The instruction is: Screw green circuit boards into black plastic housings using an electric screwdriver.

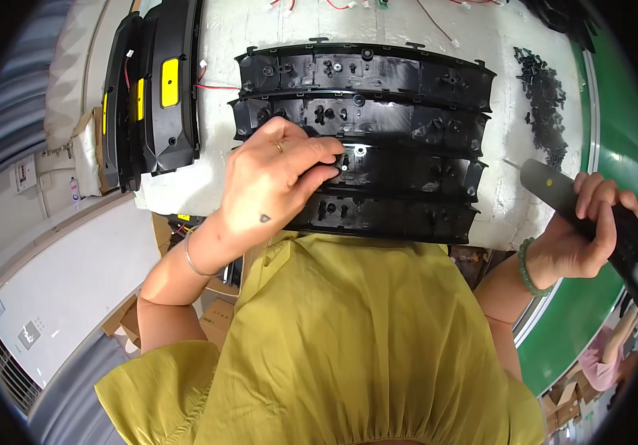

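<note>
The left hand (278, 182) pinches a small part, too small to identify, onto the third black panel (408, 174) from the bench's (475, 33) far edge. Keep it seated squarely. The right hand (582, 230), right of that panel, clamps the powered screwdriver (556, 189).

— What do the hands show at the worktop (215, 178)?

— The left hand (278, 182) pinches a small part against the third of four long black plastic panels (408, 174) lying in a row, while the right hand (582, 230) grips a black power screwdriver (579, 204) just beside them.

— And around them?

— A heap of black screws (545, 104) lies to the right, and black housings with yellow inserts (157, 89) stand to the left.
</note>
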A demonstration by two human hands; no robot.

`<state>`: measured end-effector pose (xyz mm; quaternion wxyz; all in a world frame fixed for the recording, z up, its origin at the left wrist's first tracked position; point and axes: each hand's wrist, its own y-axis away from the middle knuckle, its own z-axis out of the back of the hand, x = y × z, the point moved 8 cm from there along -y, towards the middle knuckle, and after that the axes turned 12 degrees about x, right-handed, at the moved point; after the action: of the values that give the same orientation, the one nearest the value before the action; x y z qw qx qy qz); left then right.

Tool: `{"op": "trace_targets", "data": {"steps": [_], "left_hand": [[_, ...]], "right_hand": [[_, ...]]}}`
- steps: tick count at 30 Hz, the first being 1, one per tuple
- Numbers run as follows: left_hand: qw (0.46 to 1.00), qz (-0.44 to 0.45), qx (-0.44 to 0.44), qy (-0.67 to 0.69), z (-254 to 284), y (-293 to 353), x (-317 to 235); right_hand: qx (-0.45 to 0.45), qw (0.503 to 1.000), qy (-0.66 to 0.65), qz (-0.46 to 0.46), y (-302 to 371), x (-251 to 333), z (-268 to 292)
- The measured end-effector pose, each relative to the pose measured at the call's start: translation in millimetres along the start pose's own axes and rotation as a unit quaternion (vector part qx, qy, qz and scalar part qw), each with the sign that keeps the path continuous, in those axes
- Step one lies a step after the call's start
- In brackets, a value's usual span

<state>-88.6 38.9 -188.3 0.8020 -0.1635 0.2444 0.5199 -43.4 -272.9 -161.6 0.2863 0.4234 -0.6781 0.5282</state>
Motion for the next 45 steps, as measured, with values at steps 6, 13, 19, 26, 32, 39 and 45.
{"op": "trace_targets", "data": {"steps": [6,13,19,26,32,39,45], "left_hand": [[0.998,0.013,-0.019,-0.057,-8.6,3.8,-4.8],[0.997,0.012,-0.009,-0.081,-10.2,6.6,-9.5],[0.997,-0.002,0.046,-0.07,-5.6,-3.4,-12.8],[0.998,-0.044,0.034,-0.037,26.2,-55.2,-27.9],[0.962,-0.243,0.116,0.051,-31.2,-121.8,-69.7],[0.947,-0.286,0.147,-0.012,-99.6,-199.4,-97.5],[0.943,-0.293,0.16,-0.019,-120.4,-216.0,-103.2]], "right_hand": [[0.021,0.999,0.024,0.008,4.8,5.1,-9.4],[0.036,0.998,0.049,0.017,5.0,8.3,-9.8],[0.04,0.998,0.039,0.024,2.8,10.1,-10.3],[0.068,0.996,0.036,0.043,1.6,13.1,-19.0],[0.047,0.995,0.01,0.082,8.8,11.3,-14.4],[0.057,0.996,0.018,0.062,17.9,17.5,-18.8],[0.054,0.996,0.023,0.065,18.0,17.2,-15.7]]}}
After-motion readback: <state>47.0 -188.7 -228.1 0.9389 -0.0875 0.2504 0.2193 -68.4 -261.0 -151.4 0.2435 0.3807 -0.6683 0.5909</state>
